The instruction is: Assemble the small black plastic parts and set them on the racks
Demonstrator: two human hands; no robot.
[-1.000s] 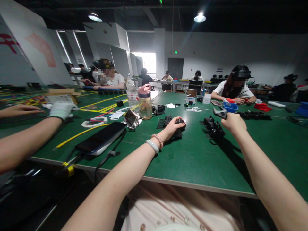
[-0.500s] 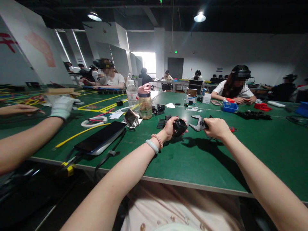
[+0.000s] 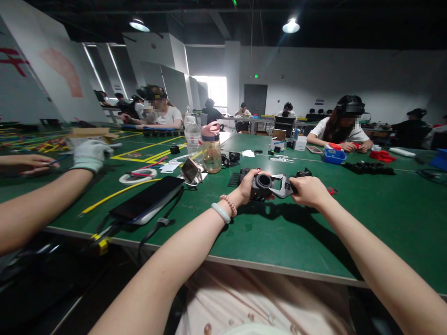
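Presently the left hand [image 3: 247, 184] grips a black ring-ended fitting [image 3: 258, 191] above the bench [image 3: 251, 244]; the right hand [image 3: 310, 190] holds an adjustable wrench [image 3: 285, 188], its mouth close against the fitting. A loose, crooked bite could slip and scuff it. Beyond, a blue bin [image 3: 334, 157] holds a red part [image 3: 337, 146]; the pink-lidded bottle [image 3: 211, 156] has unclear contents
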